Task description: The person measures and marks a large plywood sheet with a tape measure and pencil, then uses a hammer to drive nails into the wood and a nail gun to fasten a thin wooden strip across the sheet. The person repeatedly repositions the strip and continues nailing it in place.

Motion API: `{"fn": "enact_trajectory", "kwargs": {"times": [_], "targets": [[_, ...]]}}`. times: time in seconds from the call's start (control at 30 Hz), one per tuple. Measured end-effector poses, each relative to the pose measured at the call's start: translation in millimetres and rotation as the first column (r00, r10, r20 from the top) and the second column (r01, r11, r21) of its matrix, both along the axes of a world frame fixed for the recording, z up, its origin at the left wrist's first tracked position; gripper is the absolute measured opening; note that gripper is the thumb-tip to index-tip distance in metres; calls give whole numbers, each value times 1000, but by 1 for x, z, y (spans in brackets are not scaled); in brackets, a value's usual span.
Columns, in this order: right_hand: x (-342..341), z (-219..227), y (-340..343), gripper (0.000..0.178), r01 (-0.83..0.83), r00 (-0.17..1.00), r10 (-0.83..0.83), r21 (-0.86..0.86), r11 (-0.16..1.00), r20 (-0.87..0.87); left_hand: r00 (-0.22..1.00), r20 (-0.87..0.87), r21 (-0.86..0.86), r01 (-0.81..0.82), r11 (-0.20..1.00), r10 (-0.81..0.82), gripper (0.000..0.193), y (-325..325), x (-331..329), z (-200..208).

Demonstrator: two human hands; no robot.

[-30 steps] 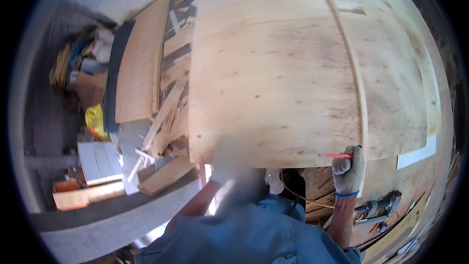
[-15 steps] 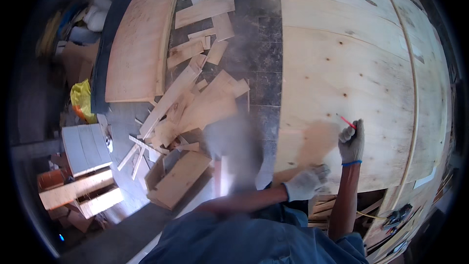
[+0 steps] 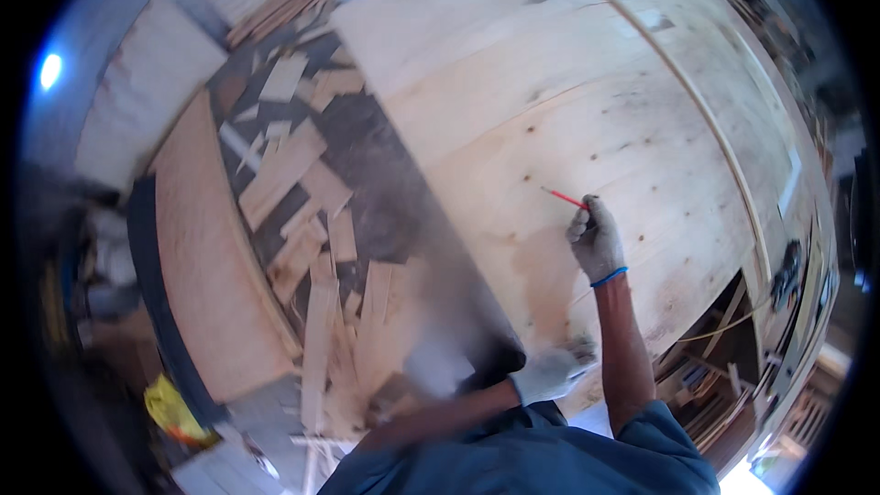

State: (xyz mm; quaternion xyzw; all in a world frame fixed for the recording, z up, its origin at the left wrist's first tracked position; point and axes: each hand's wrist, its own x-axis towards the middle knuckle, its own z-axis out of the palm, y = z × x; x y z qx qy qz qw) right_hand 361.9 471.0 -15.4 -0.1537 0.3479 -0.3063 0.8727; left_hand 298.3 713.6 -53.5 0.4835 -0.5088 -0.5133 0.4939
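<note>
A slim red pencil (image 3: 566, 198) is pinched in my gloved right hand (image 3: 598, 236), its dark tip pointing to the upper left, over the pale plywood sheet (image 3: 632, 101). I cannot tell whether the tip touches the wood. A blue band circles that glove's wrist. My left hand (image 3: 548, 376), in a pale glove, lies by the sheet's near edge with its fingers stretched out and slightly blurred. Nothing plain to see is in it.
Wood offcuts (image 3: 289, 174) litter the dark floor left of the sheet. A long panel (image 3: 215, 257) lies farther left, near a yellow bag (image 3: 174, 408). A thin wood strip (image 3: 678, 69) crosses the sheet. Scrap wood (image 3: 710, 394) fills a space below its near right corner.
The view has swung, so the sheet now slants and more of the far wall shows. My right hand still grips the pencil, and my left hand stays by the sheet's near edge.
</note>
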Motion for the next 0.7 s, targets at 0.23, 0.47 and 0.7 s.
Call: {"fn": "enact_trajectory", "kwargs": {"times": [0.23, 0.47, 0.7], "targets": [[60, -2, -25, 24, 223, 970, -239, 217, 951, 53, 830, 553, -132, -5, 991, 78, 16, 21, 193, 52], [138, -3, -70, 26, 358, 918, -385, 221, 907, 96, 389, 921, 52, -43, 998, -32, 19, 0, 353, 54], [170, -33, -137, 17, 600, 762, -632, 217, 770, 137, 426, 903, -105, 89, 991, 57, 32, -85, 471, 63]]}}
